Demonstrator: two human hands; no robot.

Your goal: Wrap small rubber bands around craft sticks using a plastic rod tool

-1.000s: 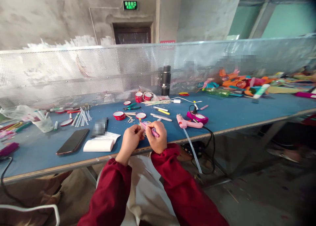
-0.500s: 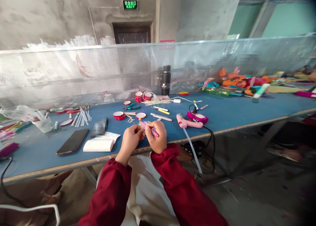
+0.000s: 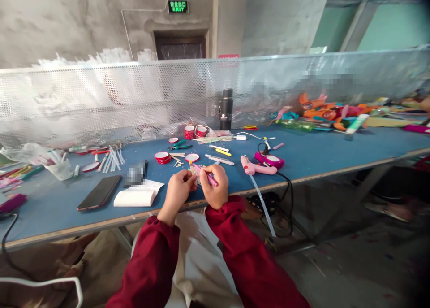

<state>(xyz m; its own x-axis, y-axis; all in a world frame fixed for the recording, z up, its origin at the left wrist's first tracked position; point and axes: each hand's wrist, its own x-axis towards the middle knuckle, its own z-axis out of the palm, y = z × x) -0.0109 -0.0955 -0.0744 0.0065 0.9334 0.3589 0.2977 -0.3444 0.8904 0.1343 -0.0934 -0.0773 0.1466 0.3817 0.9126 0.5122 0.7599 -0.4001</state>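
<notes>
Left hand [image 3: 180, 187] in a tight pinch, apparently on a yellow-tipped piece [image 3: 191, 162]; right hand [image 3: 215, 186] closed round a pink pen [image 3: 211, 179], its tip angled at that piece; looks mid-step, share done or left unclear, fingers hide the rest. Just beyond the hands, a red-rimmed disc [image 3: 192, 157] and short stick stubs [image 3: 178, 164] lie loose on the tabletop [image 3: 322, 153]; teal pliers [image 3: 181, 145] farther out, pink glue gun [image 3: 258, 168] unheld off to the right; vs half a second ago, pen tip slightly farther right of the piece, left pinch and loose parts unchanged.
</notes>
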